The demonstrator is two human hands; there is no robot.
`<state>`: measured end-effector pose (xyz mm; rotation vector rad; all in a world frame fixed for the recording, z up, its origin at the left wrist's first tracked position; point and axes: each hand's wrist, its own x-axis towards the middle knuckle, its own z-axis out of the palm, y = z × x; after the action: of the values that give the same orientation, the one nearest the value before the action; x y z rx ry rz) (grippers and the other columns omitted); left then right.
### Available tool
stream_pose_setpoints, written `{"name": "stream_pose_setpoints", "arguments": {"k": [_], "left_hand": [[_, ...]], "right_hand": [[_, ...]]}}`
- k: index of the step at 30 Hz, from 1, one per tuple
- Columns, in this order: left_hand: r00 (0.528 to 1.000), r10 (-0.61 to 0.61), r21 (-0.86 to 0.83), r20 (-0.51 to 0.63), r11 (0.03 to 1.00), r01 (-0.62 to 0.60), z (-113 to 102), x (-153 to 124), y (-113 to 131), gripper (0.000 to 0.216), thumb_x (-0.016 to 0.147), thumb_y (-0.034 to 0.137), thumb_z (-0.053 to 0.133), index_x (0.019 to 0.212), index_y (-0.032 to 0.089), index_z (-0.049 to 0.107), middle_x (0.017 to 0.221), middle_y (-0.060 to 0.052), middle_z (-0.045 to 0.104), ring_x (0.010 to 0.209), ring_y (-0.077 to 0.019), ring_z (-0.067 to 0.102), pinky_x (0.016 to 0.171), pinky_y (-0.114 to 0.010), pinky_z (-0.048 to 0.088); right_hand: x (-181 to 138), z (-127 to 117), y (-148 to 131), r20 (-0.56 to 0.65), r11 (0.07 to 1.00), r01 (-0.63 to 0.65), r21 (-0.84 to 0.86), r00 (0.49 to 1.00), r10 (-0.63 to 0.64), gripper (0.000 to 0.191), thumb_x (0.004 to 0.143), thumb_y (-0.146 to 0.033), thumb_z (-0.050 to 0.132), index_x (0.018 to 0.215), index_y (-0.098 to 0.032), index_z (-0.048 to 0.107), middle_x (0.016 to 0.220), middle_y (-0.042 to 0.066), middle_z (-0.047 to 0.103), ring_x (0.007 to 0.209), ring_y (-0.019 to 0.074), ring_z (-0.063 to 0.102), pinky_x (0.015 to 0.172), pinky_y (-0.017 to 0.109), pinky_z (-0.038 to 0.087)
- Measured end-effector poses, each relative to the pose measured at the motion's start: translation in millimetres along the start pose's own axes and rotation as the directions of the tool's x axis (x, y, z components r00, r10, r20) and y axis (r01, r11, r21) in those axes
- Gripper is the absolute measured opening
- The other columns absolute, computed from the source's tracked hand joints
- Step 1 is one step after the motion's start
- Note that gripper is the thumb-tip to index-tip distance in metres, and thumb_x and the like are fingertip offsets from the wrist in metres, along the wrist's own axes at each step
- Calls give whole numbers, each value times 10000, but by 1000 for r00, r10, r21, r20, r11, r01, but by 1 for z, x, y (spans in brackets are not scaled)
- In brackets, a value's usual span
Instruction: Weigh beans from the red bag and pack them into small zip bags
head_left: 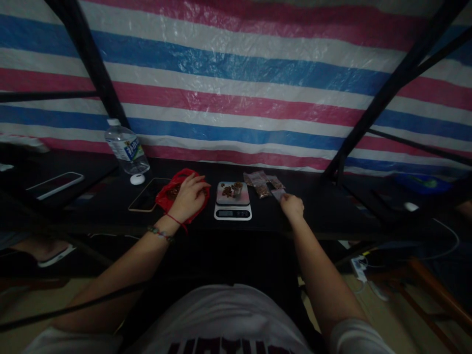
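My left hand (190,195) rests over a red plastic bag (162,197) with brown pieces in it. Its fingers are stretched out and a little apart; the palm side is hidden. Closed at the fingertips, my right hand (293,206) pinches a small clear plastic bag (278,194) by its edge. Between the hands stands a white digital scale (233,213). Brown pieces (227,191) and a small clear cup or bag (237,189) lie on its plate. Several small bags of brown pieces (262,190) are piled right of the scale.
A phone (145,196) lies partly under the red bag. Behind it stand a clear plastic bottle (127,147) and a white earbud case (137,179). Another phone (55,186) is at the far left. Black metal posts (354,128) flank the black table, with a striped sheet (236,98) behind.
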<state>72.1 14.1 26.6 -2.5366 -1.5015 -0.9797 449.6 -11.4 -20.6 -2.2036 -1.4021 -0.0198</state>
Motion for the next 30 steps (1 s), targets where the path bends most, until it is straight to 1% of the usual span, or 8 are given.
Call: {"name": "stream_pose_setpoints", "arguments": {"k": [3, 6, 9, 13, 17, 21, 23, 30], "left_hand": [[996, -37, -52, -84, 998, 32, -1, -15, 13, 366, 763, 150, 483, 1081, 215, 651, 1486, -57, 322, 1394, -312, 201, 1122, -531, 217], [991, -48, -274, -121, 962, 13, -3, -26, 25, 477, 796, 199, 503, 1272, 176, 506, 1546, -118, 130, 1341, -296, 335, 1069, -457, 353], [995, -77, -570, -70, 821, 23, -8, -30, 34, 561, 838, 308, 504, 1364, 154, 381, 1448, -176, 358, 1142, -236, 562, 926, -385, 497], [995, -84, -677, 53, 730, 98, -19, -31, 41, 399, 827, 400, 538, 1129, 153, 619, 1090, -106, 679, 964, -208, 646, 855, -336, 525], [989, -134, -629, 55, 765, 139, -22, -33, 40, 312, 793, 406, 586, 944, 165, 714, 933, -65, 727, 832, -186, 668, 767, -287, 535], [981, -192, -595, 34, 784, 174, -19, -33, 37, 281, 779, 406, 606, 874, 176, 736, 850, -45, 737, 755, -171, 665, 711, -260, 528], [981, -194, -541, 7, 824, 167, -19, -33, 37, 250, 779, 390, 611, 841, 186, 740, 830, -36, 737, 741, -165, 660, 712, -255, 520], [1000, 16, -348, 18, 938, -9, -16, -45, 55, 232, 839, 376, 560, 796, 223, 728, 786, -27, 724, 750, -151, 647, 739, -255, 487]], "right_hand": [[0, -18, -15, -200, 970, 134, 202, 975, -93, 360, 828, -318, 430, 944, -125, 711, 969, 165, 681, 957, 273, 601, 893, 406, 416], [-12, -37, -54, -260, 810, 281, 515, 951, -165, 330, 816, -341, 462, 931, -138, 694, 937, 115, 693, 879, 231, 618, 820, 352, 455], [-37, -49, -107, -59, 614, 374, 695, 881, -470, 241, 792, -339, 524, 860, -183, 695, 817, 39, 692, 757, 187, 612, 729, 308, 466], [-67, -51, -155, 79, 504, 402, 765, 718, -692, 191, 803, -296, 532, 832, -196, 693, 774, 7, 668, 720, 151, 588, 685, 266, 446], [-82, -40, -164, 106, 505, 357, 786, 727, -679, 177, 803, -297, 545, 849, -198, 685, 813, 16, 670, 747, 152, 591, 714, 278, 444], [-93, -34, -153, -22, 577, 312, 755, 891, -453, 159, 746, -312, 622, 862, -204, 638, 812, 16, 633, 744, 154, 566, 689, 271, 438], [-101, -35, -148, -41, 591, 268, 761, 929, -369, 153, 747, -349, 628, 756, -200, 596, 694, -8, 576, 636, 133, 517, 603, 249, 412], [-129, -36, -150, 273, 477, 11, 879, 808, -522, 262, 739, -454, 645, 809, -201, 642, 782, 12, 655, 655, 130, 567, 566, 234, 425]]}}
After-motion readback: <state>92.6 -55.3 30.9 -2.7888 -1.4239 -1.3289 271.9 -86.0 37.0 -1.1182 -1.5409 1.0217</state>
